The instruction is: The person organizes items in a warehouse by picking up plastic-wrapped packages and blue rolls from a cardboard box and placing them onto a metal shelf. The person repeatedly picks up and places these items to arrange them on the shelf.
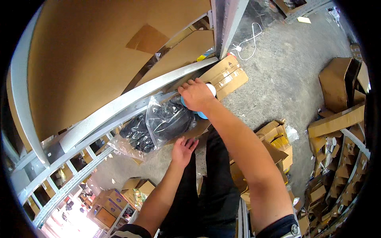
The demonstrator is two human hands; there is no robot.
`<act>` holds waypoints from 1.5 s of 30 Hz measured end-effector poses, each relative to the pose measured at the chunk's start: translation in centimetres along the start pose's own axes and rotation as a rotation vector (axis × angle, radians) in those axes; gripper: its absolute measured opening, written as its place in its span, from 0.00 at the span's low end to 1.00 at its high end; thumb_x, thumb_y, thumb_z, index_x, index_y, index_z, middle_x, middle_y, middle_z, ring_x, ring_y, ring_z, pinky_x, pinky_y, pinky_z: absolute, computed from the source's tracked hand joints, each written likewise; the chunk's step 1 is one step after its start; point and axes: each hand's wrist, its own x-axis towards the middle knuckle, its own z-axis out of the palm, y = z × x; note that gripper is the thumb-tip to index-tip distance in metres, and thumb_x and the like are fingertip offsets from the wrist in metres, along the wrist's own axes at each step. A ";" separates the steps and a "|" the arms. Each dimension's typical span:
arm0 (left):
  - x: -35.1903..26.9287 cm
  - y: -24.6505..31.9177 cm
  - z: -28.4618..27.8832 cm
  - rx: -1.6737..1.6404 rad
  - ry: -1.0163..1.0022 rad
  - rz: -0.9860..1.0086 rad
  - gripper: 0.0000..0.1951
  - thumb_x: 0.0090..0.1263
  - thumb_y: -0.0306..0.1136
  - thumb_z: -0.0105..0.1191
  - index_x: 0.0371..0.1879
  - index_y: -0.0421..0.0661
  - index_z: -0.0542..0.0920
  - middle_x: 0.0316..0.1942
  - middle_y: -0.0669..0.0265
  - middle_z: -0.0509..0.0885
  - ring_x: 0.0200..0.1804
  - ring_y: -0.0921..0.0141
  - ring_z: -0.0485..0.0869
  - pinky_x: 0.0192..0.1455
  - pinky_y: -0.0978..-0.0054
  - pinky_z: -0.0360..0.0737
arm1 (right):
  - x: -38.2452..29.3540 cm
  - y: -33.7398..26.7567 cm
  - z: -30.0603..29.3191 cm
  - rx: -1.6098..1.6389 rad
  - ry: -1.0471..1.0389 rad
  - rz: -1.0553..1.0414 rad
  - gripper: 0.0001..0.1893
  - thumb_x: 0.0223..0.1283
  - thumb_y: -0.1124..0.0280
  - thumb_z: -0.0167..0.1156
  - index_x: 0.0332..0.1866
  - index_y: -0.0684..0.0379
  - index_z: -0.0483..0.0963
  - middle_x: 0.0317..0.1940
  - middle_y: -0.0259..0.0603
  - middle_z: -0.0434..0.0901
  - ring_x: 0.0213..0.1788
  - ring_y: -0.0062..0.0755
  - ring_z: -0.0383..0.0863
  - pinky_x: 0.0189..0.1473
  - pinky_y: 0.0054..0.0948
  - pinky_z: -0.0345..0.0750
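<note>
My right hand [198, 94] is over a blue and white object [211, 88], its fingers curled down beside the shelf rail. Only the object's edges show around the hand, so I cannot tell whether it is gripped or only touched. Lower down, my left hand [184, 151] is palm up with fingers apart and nothing in it. A clear plastic bag [160, 122] of black items lies between the metal rail and my left hand. It appears to rest on a cardboard box, whose taped flaps [227, 76] stick out past my right hand.
A grey metal shelf rail [140, 96] crosses in front of me, with large cardboard cartons [98, 53] behind it. On the concrete floor [285, 74] lies a white cable [254, 40]. Flattened cardboard [273, 142] sits right of my legs. Shelves of boxes [342, 166] line the right side.
</note>
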 end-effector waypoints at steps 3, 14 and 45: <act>1.1 0.6 -1.3 -0.075 -0.044 0.002 0.12 0.70 0.32 0.56 0.48 0.41 0.76 0.53 0.57 0.80 0.66 0.56 0.72 0.76 0.48 0.69 | 2.0 -0.7 1.2 0.036 -0.117 0.079 0.13 0.60 0.65 0.59 0.48 0.51 0.84 0.45 0.42 0.88 0.51 0.43 0.87 0.56 0.43 0.80; -6.9 7.3 -10.0 0.389 0.400 0.476 0.43 0.64 0.48 0.70 0.72 0.51 0.58 0.70 0.63 0.65 0.71 0.65 0.65 0.67 0.52 0.75 | 1.2 -2.3 1.5 0.078 0.157 0.176 0.13 0.58 0.67 0.62 0.48 0.56 0.81 0.46 0.44 0.84 0.52 0.47 0.82 0.54 0.43 0.78; -1.5 13.8 -7.8 0.552 0.124 0.478 0.21 0.72 0.28 0.62 0.62 0.41 0.75 0.57 0.64 0.83 0.57 0.65 0.81 0.62 0.64 0.77 | -6.5 -10.4 5.1 0.574 0.346 0.246 0.07 0.49 0.81 0.64 0.34 0.63 0.75 0.36 0.50 0.78 0.46 0.55 0.75 0.51 0.45 0.74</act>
